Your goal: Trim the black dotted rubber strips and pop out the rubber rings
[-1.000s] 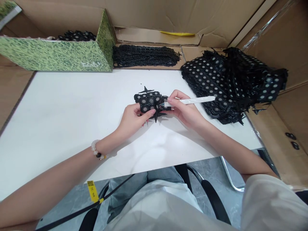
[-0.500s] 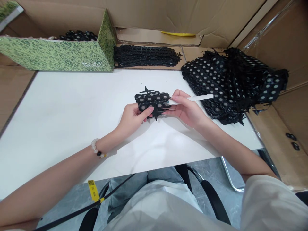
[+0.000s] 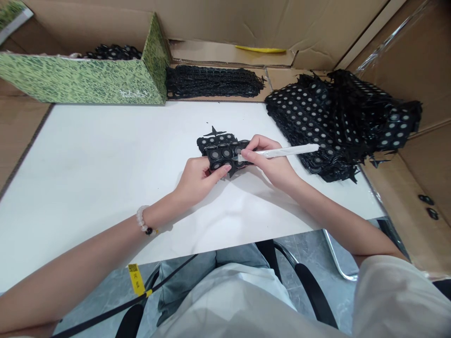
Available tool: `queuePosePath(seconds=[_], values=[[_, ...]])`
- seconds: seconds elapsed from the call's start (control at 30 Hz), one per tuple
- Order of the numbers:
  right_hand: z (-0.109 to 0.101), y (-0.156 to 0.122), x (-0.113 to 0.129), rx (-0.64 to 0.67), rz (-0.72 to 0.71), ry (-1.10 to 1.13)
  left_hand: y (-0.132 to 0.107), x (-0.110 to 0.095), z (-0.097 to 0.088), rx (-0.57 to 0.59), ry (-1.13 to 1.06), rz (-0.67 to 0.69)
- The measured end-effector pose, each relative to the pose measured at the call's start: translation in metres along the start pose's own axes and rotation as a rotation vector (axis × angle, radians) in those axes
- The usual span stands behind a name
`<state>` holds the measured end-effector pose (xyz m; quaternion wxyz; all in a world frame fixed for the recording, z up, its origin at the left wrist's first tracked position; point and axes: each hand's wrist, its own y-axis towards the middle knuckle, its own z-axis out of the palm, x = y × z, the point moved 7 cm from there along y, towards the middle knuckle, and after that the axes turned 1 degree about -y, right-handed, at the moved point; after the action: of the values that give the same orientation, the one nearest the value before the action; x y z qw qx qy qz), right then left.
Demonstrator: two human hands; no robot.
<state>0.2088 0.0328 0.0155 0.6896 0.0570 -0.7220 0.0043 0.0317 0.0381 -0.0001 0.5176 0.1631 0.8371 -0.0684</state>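
White tabletop: left hand holds black strip, right hand knife.

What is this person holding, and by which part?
The left hand pinches the near edge of a black moulded sheet of grey-centred discs; the right hand grips a slim white-handled tool pen-style, near its tip.

Head-worn view, angled down at the hands

From here I see a black moulded strip patterned with grey dots in black rings, a plain white tool handle just right of centre, and, upper left, a pale green box mottled dark green.
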Motion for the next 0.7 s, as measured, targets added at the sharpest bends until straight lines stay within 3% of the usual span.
queuePosePath(seconds=[0.4,0.7], values=[[-0.001,0.0,-0.003,-0.001,0.003,0.056,0.001,-0.004,0.0,0.016,-0.097,0.013],[0.0,-0.006,0.014,-0.054,-0.184,-0.226,0.001,-0.002,0.002,0.021,-0.056,0.043]])
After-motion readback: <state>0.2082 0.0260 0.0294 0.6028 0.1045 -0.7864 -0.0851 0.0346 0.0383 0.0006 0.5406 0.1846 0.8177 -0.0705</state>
